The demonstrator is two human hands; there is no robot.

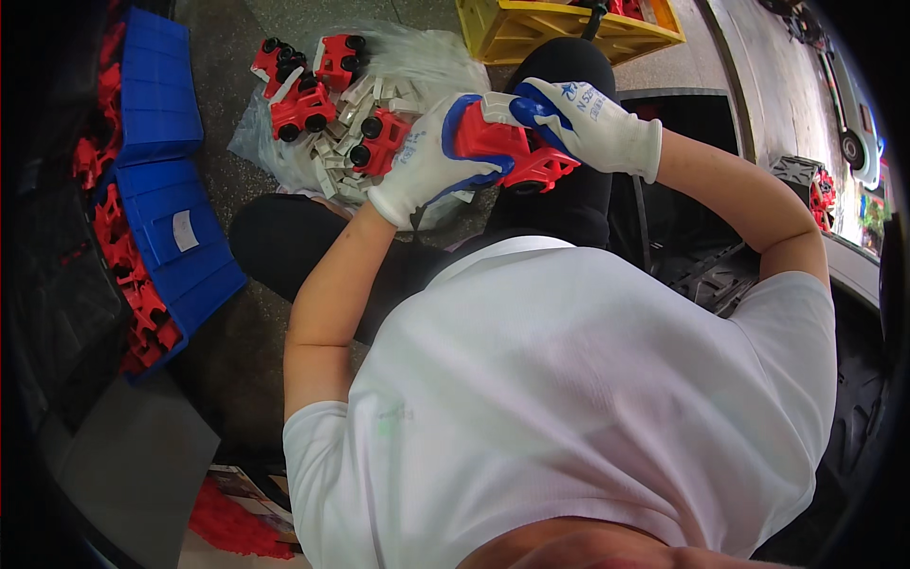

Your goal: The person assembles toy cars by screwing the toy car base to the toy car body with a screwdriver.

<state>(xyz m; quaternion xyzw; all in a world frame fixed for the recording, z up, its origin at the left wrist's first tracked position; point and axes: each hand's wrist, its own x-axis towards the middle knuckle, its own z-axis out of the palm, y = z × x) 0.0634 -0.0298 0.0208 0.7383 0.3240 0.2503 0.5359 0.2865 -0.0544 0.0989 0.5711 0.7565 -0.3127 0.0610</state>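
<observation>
Above my lap I hold a red toy truck (pixel 488 136) with both hands, which wear white gloves with blue coated palms and fingers. My left hand (pixel 427 163) is wrapped round the truck's near-left side. On its right end my right hand (pixel 590 123) is closed, with the blue thumb pressed beside a white plastic piece (pixel 498 106) along the top. Some right fingertips are hidden behind the truck. Just left of my left hand, a red toy truck with black wheels (pixel 380 140) lies on a heap of small white plastic pieces (pixel 334 152).
Several more red toy trucks (pixel 303 109) rest on a clear plastic bag (pixel 427 57) on the floor. At the left stand blue bins (pixel 180 213) with red parts. A yellow crate (pixel 531 33) is ahead, beyond my knee. Black parts (pixel 711 280) lie at my right.
</observation>
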